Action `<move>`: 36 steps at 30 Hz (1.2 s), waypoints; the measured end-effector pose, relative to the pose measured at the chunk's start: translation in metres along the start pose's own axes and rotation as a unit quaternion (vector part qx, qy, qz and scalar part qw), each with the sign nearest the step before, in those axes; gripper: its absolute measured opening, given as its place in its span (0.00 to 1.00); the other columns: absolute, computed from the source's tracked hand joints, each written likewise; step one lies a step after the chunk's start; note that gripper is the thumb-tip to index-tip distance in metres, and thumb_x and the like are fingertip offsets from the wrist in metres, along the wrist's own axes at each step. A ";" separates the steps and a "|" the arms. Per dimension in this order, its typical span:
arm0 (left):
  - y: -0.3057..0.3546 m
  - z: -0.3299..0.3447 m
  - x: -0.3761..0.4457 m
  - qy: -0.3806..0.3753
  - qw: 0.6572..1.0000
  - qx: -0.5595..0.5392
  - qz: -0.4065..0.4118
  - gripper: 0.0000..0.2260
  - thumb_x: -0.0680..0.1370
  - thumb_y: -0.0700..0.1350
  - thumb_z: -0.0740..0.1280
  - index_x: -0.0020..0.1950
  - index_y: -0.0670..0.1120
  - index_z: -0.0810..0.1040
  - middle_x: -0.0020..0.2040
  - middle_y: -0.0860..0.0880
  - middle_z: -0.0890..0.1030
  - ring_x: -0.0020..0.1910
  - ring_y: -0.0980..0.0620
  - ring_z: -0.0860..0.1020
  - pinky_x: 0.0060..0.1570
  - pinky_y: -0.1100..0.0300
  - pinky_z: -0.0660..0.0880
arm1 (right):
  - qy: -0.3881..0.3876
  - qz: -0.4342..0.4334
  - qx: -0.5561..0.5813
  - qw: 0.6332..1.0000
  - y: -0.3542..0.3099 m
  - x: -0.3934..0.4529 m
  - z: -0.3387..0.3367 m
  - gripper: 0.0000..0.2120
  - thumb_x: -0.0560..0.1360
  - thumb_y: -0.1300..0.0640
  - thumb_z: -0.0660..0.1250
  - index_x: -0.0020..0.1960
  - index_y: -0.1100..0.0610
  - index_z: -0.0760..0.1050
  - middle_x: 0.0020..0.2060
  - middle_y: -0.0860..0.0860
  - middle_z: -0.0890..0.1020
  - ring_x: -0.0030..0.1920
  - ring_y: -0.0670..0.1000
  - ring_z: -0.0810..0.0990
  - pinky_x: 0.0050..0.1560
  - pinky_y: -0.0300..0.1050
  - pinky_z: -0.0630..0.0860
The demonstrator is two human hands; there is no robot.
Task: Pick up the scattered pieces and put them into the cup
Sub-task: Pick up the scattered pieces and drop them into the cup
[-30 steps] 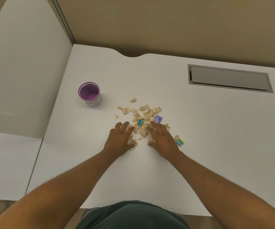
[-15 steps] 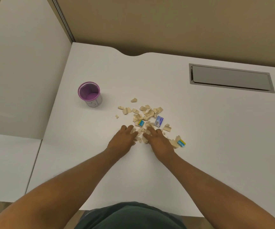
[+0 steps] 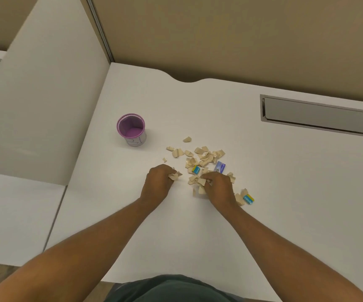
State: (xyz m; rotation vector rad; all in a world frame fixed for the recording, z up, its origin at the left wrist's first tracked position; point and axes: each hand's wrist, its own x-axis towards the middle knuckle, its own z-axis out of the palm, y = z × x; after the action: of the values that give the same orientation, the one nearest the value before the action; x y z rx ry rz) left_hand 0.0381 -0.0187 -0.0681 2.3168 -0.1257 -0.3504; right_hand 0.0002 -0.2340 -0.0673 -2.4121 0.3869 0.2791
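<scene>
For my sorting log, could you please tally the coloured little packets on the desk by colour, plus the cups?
Blue-and-yellow packets: 2
Purple packet: 1
Purple cup: 1
Total: 4

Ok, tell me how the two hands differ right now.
The left hand is curled into a loose fist with a few beige pieces pinched at its fingertips; the right hand lies lower and flatter, raking pieces beneath its fingers. The left hand sits at the pile's near-left edge, nearer the cup; the right is inside the pile. Both are bare, palm down, over the table.
</scene>
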 end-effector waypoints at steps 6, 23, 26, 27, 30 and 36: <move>-0.005 -0.062 0.018 0.151 0.974 -0.154 -0.061 0.08 0.77 0.36 0.74 0.52 0.47 0.89 0.44 0.50 0.88 0.39 0.55 0.85 0.45 0.52 0.85 | -0.024 0.031 0.132 0.990 -0.016 0.007 -0.006 0.08 0.77 0.58 0.73 0.52 0.49 0.87 0.40 0.42 0.86 0.34 0.33 0.81 0.34 0.26 0.71; -0.014 -0.125 0.094 0.250 0.949 -0.175 -0.085 0.14 0.74 0.39 0.78 0.59 0.45 0.85 0.63 0.49 0.84 0.62 0.48 0.82 0.64 0.50 0.80 | -0.040 0.019 0.178 0.983 -0.048 0.008 0.004 0.11 0.76 0.60 0.73 0.44 0.43 0.85 0.35 0.34 0.84 0.38 0.29 0.81 0.36 0.21 0.71; -0.020 -0.122 0.088 0.247 0.958 -0.137 -0.050 0.18 0.74 0.36 0.75 0.63 0.46 0.83 0.64 0.50 0.83 0.63 0.50 0.81 0.63 0.64 0.77 | -0.043 0.030 0.167 0.984 -0.045 0.010 0.003 0.06 0.76 0.58 0.74 0.49 0.48 0.87 0.40 0.34 0.84 0.42 0.27 0.80 0.40 0.21 0.72; -0.021 -0.122 0.087 0.247 0.959 -0.134 -0.046 0.19 0.74 0.35 0.74 0.64 0.46 0.82 0.65 0.50 0.83 0.63 0.50 0.80 0.61 0.71 0.75 | -0.044 0.030 0.166 0.985 -0.045 0.010 0.003 0.06 0.76 0.58 0.74 0.49 0.48 0.87 0.40 0.34 0.84 0.42 0.27 0.80 0.40 0.21 0.73; -0.022 -0.121 0.084 0.259 0.958 -0.120 -0.041 0.21 0.72 0.38 0.72 0.65 0.47 0.80 0.65 0.50 0.80 0.61 0.53 0.79 0.53 0.80 0.71 | -0.049 0.028 0.168 0.984 -0.049 0.010 0.003 0.06 0.76 0.58 0.74 0.50 0.49 0.87 0.39 0.33 0.83 0.42 0.27 0.80 0.39 0.21 0.73; -0.028 -0.121 0.084 0.268 0.957 -0.097 -0.054 0.11 0.73 0.34 0.74 0.53 0.46 0.82 0.52 0.50 0.83 0.50 0.51 0.80 0.54 0.55 0.79 | -0.063 0.016 0.180 0.982 -0.067 0.013 0.000 0.15 0.76 0.60 0.74 0.41 0.39 0.83 0.35 0.29 0.84 0.40 0.30 0.82 0.38 0.22 0.73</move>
State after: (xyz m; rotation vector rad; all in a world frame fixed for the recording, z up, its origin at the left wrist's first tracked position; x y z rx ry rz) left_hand 0.1528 0.0674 -0.0257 2.1450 0.2915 0.2133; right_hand 0.0352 -0.1873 -0.0322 -2.0243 0.3830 0.3439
